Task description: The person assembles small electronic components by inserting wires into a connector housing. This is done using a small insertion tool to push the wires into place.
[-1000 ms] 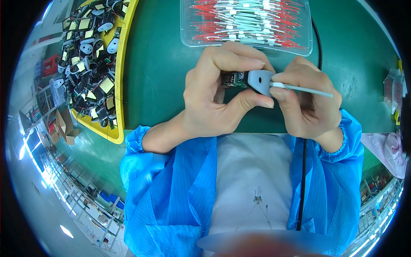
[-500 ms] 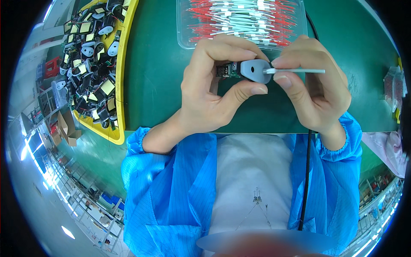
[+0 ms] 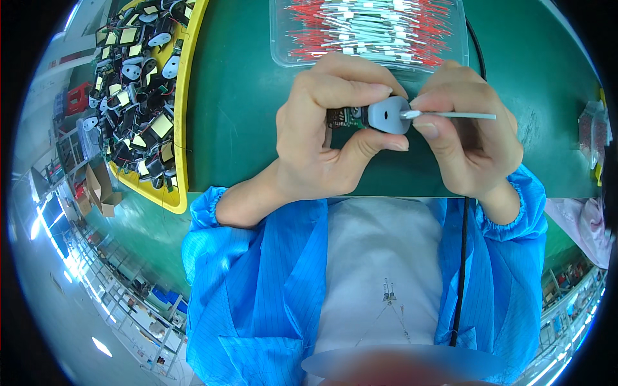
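At the centre of the frame the left hand [image 3: 322, 135] pinches a small grey part [image 3: 388, 115] with a bit of green circuit board showing behind it; the right hand [image 3: 473, 138] holds a thin pale sleeved wire [image 3: 454, 116], its tip touching the part; above them sits a clear tray of red-ended wires [image 3: 367, 29] on the green mat [image 3: 244, 96]; at upper left a yellow tray [image 3: 181, 109] is heaped with components.

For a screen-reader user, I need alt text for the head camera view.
A person's left hand holds a small grey part while the right hand pushes a thin white wire into it, above a green table with a clear tray of wires and a yellow tray of parts.
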The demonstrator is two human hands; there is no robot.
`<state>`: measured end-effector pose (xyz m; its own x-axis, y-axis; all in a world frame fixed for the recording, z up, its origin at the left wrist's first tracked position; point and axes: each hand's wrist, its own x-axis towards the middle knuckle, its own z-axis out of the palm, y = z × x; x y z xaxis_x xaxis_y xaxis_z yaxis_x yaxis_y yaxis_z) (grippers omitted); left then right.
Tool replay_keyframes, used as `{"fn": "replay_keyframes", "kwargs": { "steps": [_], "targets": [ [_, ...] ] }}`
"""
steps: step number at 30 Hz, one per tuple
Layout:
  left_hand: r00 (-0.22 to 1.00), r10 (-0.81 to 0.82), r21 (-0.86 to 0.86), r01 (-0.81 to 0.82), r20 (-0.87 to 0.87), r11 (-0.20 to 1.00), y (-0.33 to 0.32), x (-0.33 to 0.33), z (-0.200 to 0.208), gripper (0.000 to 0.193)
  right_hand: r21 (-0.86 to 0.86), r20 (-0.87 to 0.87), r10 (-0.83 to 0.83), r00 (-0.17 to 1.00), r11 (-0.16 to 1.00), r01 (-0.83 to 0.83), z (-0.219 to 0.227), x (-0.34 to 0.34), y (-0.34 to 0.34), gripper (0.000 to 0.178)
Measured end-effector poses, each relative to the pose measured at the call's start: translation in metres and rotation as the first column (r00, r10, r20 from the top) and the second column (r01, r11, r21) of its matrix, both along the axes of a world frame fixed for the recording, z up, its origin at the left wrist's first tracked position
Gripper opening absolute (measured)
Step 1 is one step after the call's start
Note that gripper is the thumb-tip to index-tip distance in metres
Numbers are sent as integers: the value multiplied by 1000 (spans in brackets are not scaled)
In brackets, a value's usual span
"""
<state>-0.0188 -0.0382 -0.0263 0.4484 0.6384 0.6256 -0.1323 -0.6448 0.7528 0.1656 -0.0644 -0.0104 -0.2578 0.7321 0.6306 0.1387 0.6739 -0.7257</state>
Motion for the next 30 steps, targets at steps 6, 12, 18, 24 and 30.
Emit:
{"fn": "replay_keyframes", "kwargs": {
  "steps": [6,12,18,24,30],
  "targets": [
    [1000,-17,-7,17,12,1000,0,2,0,45,-35,-12,15,1000,999,-15,2,1,1,15],
    [998,-45,-132,50,44,990,0,5,1,45,-309,-204,-20,979,950,-45,5,1,-2,31],
    [995,60,-133,-48,83,990,0,8,2,39,-58,23,-8,1000,998,9,5,10,3,28],
    [990,116,-122,-106,75,987,0,11,0,39,-191,-143,-58,988,981,30,2,-1,-2,19],
    [993,90,-112,-81,81,990,0,14,2,44,-300,-275,-30,961,952,-56,6,-4,-1,31]
  ]
}}
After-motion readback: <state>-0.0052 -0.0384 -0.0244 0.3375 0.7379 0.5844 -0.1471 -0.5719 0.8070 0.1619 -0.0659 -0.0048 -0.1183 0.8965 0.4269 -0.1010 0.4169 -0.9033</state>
